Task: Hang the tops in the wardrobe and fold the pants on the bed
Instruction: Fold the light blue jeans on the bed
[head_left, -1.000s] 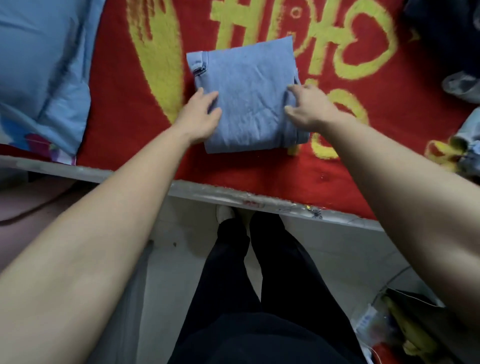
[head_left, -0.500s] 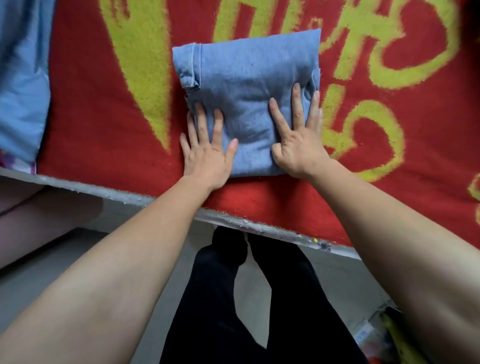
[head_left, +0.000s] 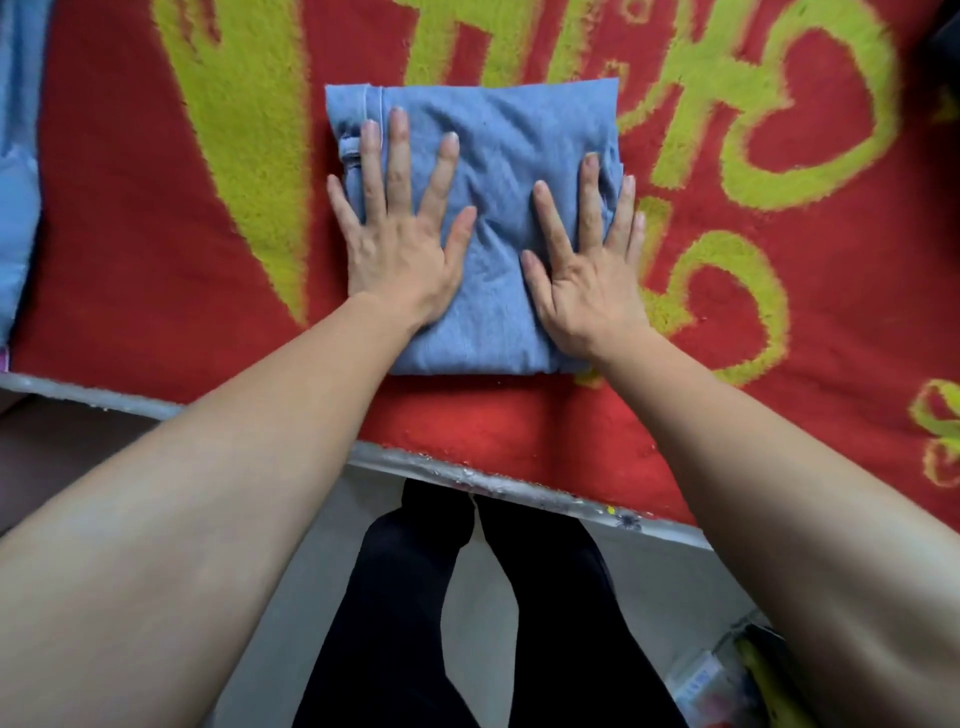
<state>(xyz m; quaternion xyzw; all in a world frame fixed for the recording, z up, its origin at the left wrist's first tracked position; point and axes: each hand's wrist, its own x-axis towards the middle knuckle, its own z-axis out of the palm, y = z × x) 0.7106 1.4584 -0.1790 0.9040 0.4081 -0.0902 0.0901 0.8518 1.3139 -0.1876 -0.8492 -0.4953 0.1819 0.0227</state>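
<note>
Left hand (head_left: 400, 254) and right hand (head_left: 587, 291) have slid farther onto the folded pants (head_left: 509, 171) than a moment ago, palms now flat on the cloth. Nearest me, the person's legs in black trousers (head_left: 415, 597) stand against the pale metal bed edge (head_left: 467, 475). Beyond it spreads a plush red blanket (head_left: 130, 260) with fuzzy yellow-green lettering. The pants lie on it near that edge, a soft, squarish blue denim bundle. All fingers are straight and splayed, pressing, gripping nothing. At far left is a smooth blue pillow (head_left: 15, 182).
</note>
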